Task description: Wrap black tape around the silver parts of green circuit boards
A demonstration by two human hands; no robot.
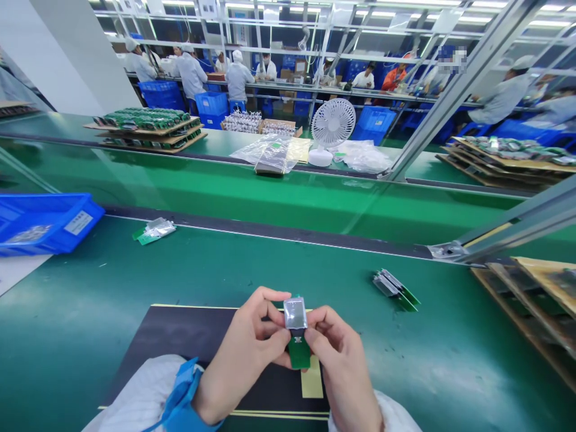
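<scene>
Both hands pinch one small green circuit board point(298, 350) by its edges, left hand point(249, 354) and right hand point(338, 360) closed on it above the black mat point(189, 342) on the bench point(67, 336) (fingers kept off its silvery screen point(295, 312)), raised close for viewing.

Fingers hide the small green board's point(298, 351) edges.

Both hands are bare, with no gloves or rings showing. The left hand point(245, 354) comes out of a loose white sleeve point(135, 396) of thin, smooth fabric, entering at seven o'clock. A blue wrist strap point(182, 399) wraps that wrist, a blue band trailing off it toward the bottom edge. The right hand point(344, 366) shows a white cuff point(396, 417) at five o'clock.
</scene>
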